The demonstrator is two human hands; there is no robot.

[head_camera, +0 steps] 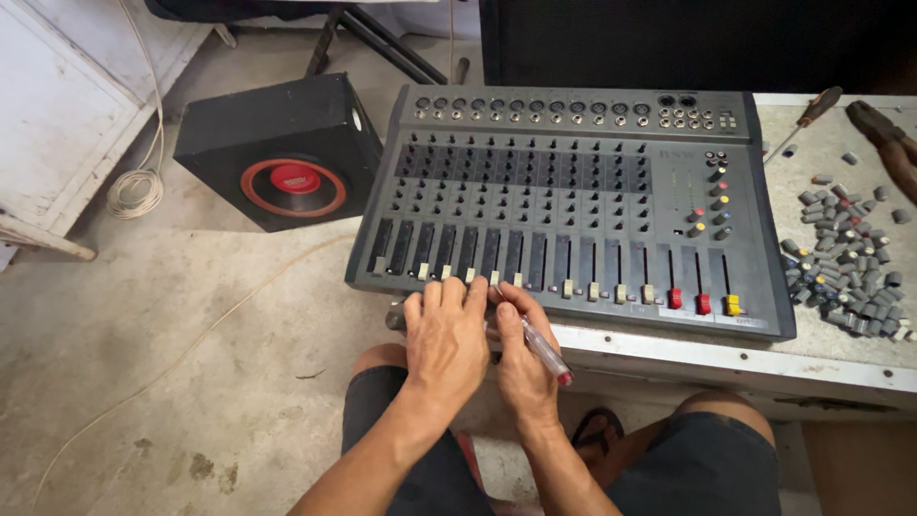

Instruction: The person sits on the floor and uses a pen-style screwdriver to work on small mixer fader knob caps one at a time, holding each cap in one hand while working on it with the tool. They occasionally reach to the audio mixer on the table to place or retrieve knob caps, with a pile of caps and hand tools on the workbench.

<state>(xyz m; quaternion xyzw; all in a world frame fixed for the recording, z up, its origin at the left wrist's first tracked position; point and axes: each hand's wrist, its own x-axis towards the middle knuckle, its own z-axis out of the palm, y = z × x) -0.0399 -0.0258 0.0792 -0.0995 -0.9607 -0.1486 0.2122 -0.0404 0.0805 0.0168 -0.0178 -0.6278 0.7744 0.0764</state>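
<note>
Resting side by side at the near edge of the grey audio mixing console [573,205], both hands were seen low in the middle of the view. The left hand [444,339] was laid flat with its fingers [457,296] close together, their tips touching the front lip of the console below the row of pale fader caps [497,277]. The right hand [521,358] was placed just beside it, touching it, and a slim screwdriver with a clear handle and a red end [546,352] was held in this hand, with the thumb pressed along the handle and the fingers curled around it. The tip of the tool was hidden behind the left hand, so it cannot be told what it touched. The console was lying on a worn white metal table [726,358], overhanging the left end. Three coloured fader caps, two red and one yellow [702,303], were seen at the right of the row. A heap of small grey plastic knobs [845,263] was spread on the table to the right of the console, well apart from the hands. Farther away, a black square speaker box with a red cone ring [287,153] was standing on the concrete floor [162,382], left of the console. A second screwdriver with a dark handle [810,113] was lying at the far right of the table.
</note>
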